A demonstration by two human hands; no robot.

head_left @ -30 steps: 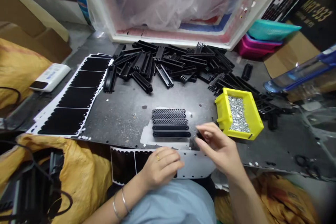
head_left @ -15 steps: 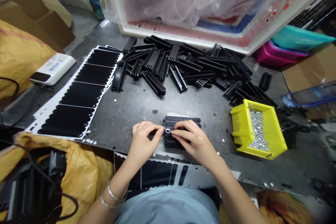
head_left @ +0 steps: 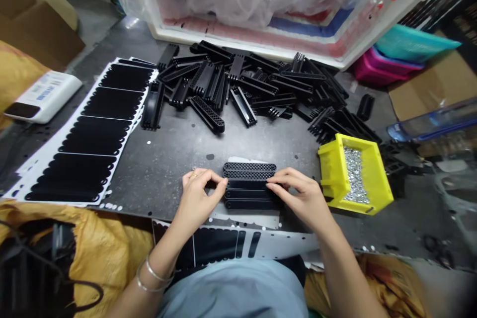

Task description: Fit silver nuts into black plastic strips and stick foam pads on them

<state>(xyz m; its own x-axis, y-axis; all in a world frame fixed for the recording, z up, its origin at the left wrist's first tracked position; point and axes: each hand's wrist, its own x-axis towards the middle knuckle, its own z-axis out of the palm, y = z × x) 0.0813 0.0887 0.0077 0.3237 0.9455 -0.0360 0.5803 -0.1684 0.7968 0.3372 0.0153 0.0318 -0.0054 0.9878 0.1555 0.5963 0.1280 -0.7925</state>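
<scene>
Grip of left hand (head_left: 199,195) and right hand (head_left: 302,195) seemingly pinches the middle black bar (head_left: 246,184) at opposite ends.

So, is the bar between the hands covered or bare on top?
Covered, it seems: the bar between the left hand and right hand shows smooth black; the bars beyond show lattice.
</scene>
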